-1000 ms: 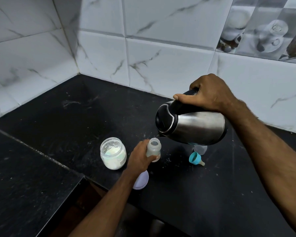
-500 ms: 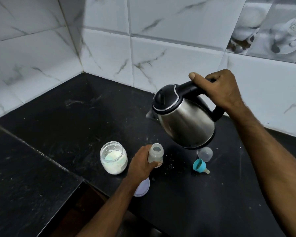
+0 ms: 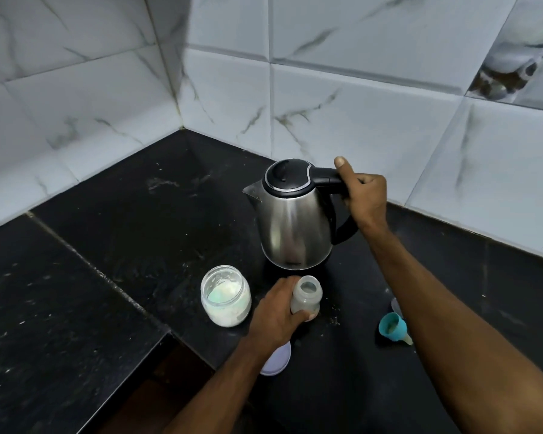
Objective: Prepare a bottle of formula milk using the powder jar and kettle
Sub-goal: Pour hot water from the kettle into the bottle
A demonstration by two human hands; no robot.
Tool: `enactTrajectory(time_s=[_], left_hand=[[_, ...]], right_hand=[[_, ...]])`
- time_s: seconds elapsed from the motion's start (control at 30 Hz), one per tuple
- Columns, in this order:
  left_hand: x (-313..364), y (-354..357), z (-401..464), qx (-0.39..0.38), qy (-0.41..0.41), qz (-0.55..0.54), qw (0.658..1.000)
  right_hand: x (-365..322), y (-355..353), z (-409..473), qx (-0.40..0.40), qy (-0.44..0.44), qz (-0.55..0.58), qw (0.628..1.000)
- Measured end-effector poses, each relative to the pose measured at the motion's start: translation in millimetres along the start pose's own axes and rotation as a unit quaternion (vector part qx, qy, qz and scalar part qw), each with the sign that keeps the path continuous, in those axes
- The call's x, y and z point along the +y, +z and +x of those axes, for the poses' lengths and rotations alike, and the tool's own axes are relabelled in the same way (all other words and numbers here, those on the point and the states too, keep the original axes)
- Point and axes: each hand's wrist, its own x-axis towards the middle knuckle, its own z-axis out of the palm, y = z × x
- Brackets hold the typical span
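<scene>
My right hand (image 3: 362, 195) is wrapped round the handle of the kettle (image 3: 293, 220), upright at frame centre; my left hand (image 3: 278, 311) grips the open bottle (image 3: 306, 297) just below it. Water seems poured, so next comes the teal teat (image 3: 392, 327), lower right.

left hand (image 3: 279, 311): fingers curled round the bottle (image 3: 306, 297)
right hand (image 3: 362, 194): wrapped round the kettle (image 3: 295, 223) handle, thumb out straight

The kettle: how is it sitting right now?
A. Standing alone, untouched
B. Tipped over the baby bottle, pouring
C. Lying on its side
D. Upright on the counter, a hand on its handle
D: the kettle stands upright on the black counter, and the right hand grips its handle.
</scene>
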Motion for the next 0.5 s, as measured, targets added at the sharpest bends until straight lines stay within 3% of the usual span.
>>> enactTrajectory(time_s=[0.5], left_hand=[[-1,0,0,-0.013,-0.006,0.016,1.0]], right_hand=[[44,33,5,0.0,0.038,0.044,0.998]])
